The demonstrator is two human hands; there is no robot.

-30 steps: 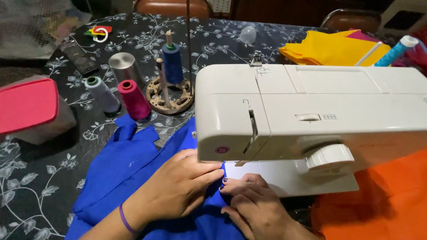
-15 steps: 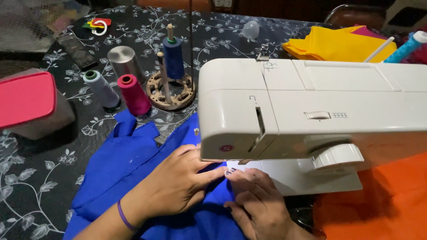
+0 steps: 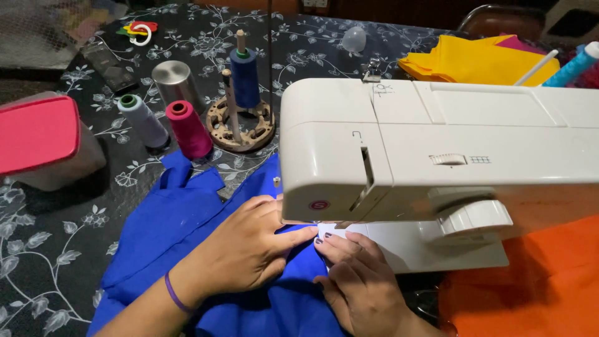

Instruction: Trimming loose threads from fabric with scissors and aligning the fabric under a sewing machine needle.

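One white sewing machine [image 3: 437, 150] fills the right of the frame. Four thread spools show: grey [image 3: 143, 120], pink [image 3: 188, 129] and dark blue [image 3: 244, 78] at upper left, turquoise [image 3: 577, 64] at upper right. One wooden spool stand [image 3: 240, 123], one metal cup [image 3: 175, 84], one pink-lidded box [image 3: 38, 140]. Two hands [image 3: 246, 249] rest on one blue cloth [image 3: 168, 231].

The fabric [image 3: 181, 231] under the hands is bright blue. The sewing machine [image 3: 437, 143] is white, with a small red mark on its front. The tablecloth [image 3: 56, 249] is black with a pattern of pale grey flowers and leaves. The box lid [image 3: 34, 134] is pink. One spool [image 3: 188, 130] is magenta, one spool [image 3: 143, 120] is pale grey with a green core, and the spool on the brown wooden stand [image 3: 244, 78] is dark blue. The cup [image 3: 175, 82] is silver. The cloth [image 3: 480, 59] behind the machine is yellow, and the cloth [image 3: 536, 287] on the right is orange. The left hand [image 3: 246, 249] has a purple band on the wrist.
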